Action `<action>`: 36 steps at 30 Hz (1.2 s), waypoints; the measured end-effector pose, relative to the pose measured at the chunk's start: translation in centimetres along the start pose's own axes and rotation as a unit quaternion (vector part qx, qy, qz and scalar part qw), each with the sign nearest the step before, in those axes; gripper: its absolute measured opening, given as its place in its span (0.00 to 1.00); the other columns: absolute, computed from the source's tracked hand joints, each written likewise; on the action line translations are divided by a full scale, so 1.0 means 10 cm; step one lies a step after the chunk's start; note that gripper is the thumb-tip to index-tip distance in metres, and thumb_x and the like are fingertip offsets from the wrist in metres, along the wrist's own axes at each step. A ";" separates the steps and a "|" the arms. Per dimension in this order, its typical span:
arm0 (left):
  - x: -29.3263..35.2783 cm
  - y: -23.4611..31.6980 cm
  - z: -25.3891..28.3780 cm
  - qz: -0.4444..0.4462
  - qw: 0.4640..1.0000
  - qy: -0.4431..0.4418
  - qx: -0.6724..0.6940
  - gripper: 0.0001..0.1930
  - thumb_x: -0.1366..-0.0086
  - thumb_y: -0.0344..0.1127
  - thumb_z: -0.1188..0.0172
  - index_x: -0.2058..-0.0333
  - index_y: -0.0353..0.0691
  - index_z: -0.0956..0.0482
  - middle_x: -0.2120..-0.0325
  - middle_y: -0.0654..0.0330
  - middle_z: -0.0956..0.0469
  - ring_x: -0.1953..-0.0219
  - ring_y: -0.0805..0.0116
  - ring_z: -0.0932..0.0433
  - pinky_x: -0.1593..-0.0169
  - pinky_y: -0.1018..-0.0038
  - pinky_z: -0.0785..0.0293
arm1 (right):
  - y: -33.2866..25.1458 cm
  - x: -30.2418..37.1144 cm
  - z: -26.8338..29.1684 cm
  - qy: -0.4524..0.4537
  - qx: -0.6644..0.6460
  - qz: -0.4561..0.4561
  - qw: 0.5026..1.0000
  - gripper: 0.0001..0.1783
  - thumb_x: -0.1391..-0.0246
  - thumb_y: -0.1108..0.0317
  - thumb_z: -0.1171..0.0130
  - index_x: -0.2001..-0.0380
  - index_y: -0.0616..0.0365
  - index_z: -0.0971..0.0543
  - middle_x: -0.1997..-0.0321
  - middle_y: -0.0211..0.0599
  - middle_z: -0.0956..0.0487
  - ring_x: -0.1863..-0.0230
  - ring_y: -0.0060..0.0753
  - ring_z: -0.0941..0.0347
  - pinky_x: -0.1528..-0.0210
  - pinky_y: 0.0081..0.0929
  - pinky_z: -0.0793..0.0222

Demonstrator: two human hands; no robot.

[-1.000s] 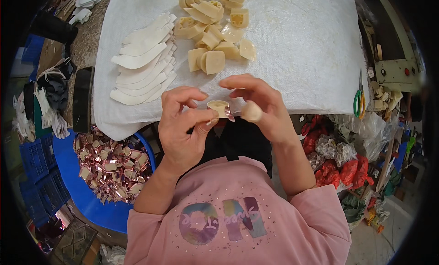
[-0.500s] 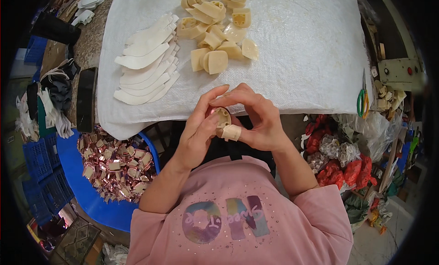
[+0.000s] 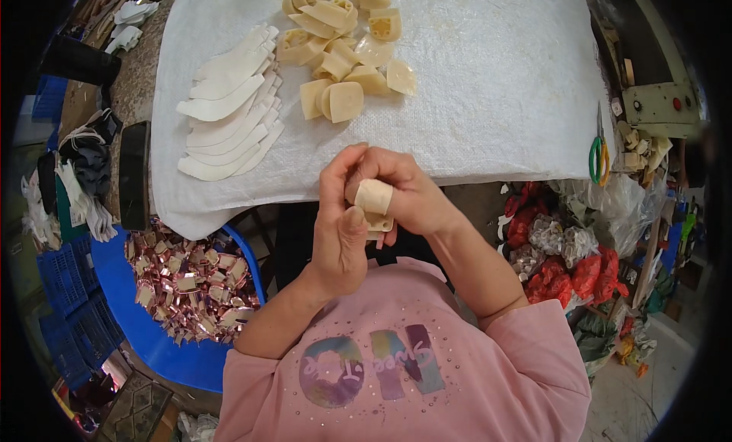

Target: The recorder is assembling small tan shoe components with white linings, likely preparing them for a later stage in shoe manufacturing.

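My left hand (image 3: 341, 232) and my right hand (image 3: 396, 190) are pressed together just in front of the table edge, both gripping one small cream-coloured piece (image 3: 375, 222). A beige tape wrap (image 3: 374, 196) covers a right finger and hides part of the piece. Beyond the hands, on the white cloth (image 3: 488, 84), lies a pile of cream moulded pieces (image 3: 343, 42), and to its left a fanned stack of long white curved strips (image 3: 229, 114).
A blue tub (image 3: 164, 343) at my lower left holds several copper-pink foil pieces (image 3: 191, 286). Green-handled scissors (image 3: 597, 156) lie at the cloth's right edge. Red and clear bags (image 3: 572, 251) crowd the right; a dark flat bar (image 3: 135, 175) lies left of the cloth.
My hands have come together and moved slightly toward my body. They now close tightly around the small piece, which was held more openly between the fingertips a second ago.
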State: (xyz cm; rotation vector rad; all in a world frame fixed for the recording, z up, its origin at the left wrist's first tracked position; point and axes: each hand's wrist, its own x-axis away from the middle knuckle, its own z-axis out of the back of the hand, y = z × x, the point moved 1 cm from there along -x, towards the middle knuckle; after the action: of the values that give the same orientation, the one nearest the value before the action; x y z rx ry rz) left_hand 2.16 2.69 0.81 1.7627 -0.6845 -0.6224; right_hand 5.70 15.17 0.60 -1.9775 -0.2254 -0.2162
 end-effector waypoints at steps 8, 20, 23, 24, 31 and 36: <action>0.00 0.01 0.05 -0.040 0.993 0.059 -0.094 0.30 0.31 0.54 0.63 0.44 0.33 0.46 0.61 0.57 0.33 0.66 0.77 0.31 0.66 0.83 0.33 | 0.22 0.07 -0.18 0.060 0.115 0.217 0.967 0.16 0.37 0.59 0.56 0.54 0.57 0.30 0.59 0.34 0.33 0.58 0.29 0.36 0.52 0.28 0.38; 0.00 -0.08 0.08 -0.014 0.997 0.079 0.013 0.23 0.32 0.39 0.61 0.40 0.40 0.49 0.57 0.58 0.33 0.58 0.74 0.31 0.54 0.77 0.34 | 0.26 -0.02 -0.25 0.114 0.173 0.342 0.917 0.19 0.38 0.65 0.61 0.47 0.60 0.33 0.56 0.37 0.33 0.58 0.34 0.34 0.53 0.28 0.38; -0.05 -0.01 0.08 0.044 0.988 0.075 0.125 0.30 0.32 0.53 0.60 0.38 0.45 0.53 0.56 0.58 0.33 0.57 0.71 0.31 0.55 0.75 0.32 | 0.20 0.00 -0.20 0.126 0.197 0.290 0.928 0.21 0.36 0.60 0.62 0.46 0.60 0.33 0.57 0.36 0.32 0.63 0.30 0.34 0.59 0.24 0.36; -0.07 -0.02 0.10 0.055 0.979 0.064 0.187 0.33 0.34 0.58 0.61 0.37 0.46 0.55 0.56 0.58 0.32 0.58 0.71 0.31 0.57 0.75 0.31 | 0.16 0.03 -0.18 0.100 0.128 0.220 0.962 0.22 0.36 0.57 0.62 0.46 0.60 0.33 0.57 0.35 0.32 0.64 0.28 0.34 0.61 0.22 0.36; -0.08 0.10 0.18 0.103 0.993 0.034 -0.038 0.45 0.38 0.69 0.65 0.36 0.38 0.60 0.58 0.54 0.32 0.66 0.70 0.31 0.64 0.77 0.33 | -0.09 0.07 -0.04 0.181 0.262 0.265 0.910 0.17 0.41 0.58 0.49 0.53 0.56 0.28 0.63 0.36 0.30 0.77 0.26 0.31 0.76 0.25 0.35; -0.06 -0.16 0.23 -0.184 0.949 -0.008 -0.256 0.42 0.36 0.60 0.55 0.39 0.31 0.59 0.64 0.52 0.28 0.66 0.66 0.27 0.62 0.72 0.29 | -0.09 0.07 -0.03 0.144 0.338 0.145 0.919 0.14 0.49 0.60 0.40 0.67 0.61 0.25 0.74 0.38 0.27 0.76 0.31 0.29 0.71 0.25 0.33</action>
State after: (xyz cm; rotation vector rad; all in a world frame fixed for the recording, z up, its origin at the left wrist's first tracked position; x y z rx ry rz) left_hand 0.34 2.02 -1.30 1.3981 -0.1680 -0.9724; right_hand 6.10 15.28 1.68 -1.2470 0.1711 -0.1988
